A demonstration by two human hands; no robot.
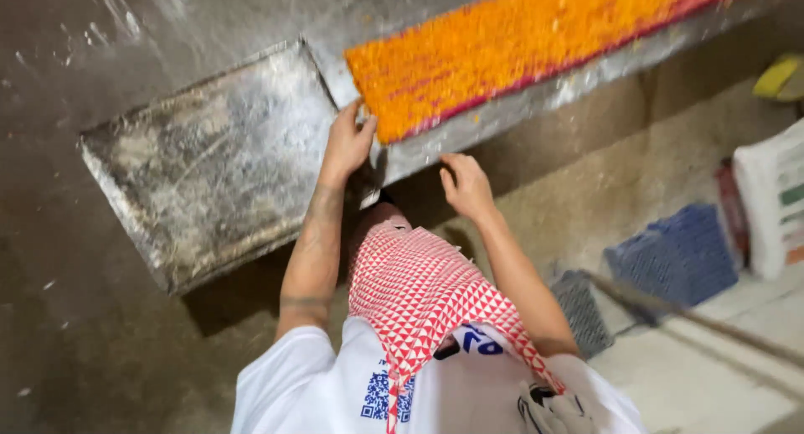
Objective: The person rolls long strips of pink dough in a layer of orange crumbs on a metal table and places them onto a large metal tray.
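A long metal tray (536, 99) carries a flat layer of orange crumbly stuff (519, 40) with a reddish edge. My left hand (347, 145) grips the tray's near-left corner, fingertips at the edge of the orange layer. At the tray's front rim my right hand (465, 183) rests with bent fingers, holding nothing. An empty, scuffed metal tray (209, 166) lies just left of my left hand. A red-and-white checked cloth (419, 291) hangs over my white shirt between my arms.
Both trays sit on a dark grey surface (100, 350). To the right, lower down, stand blue crates (678, 254), a white sack (775, 199), a yellow object (779, 74) and a long stick (695, 317) across a pale floor.
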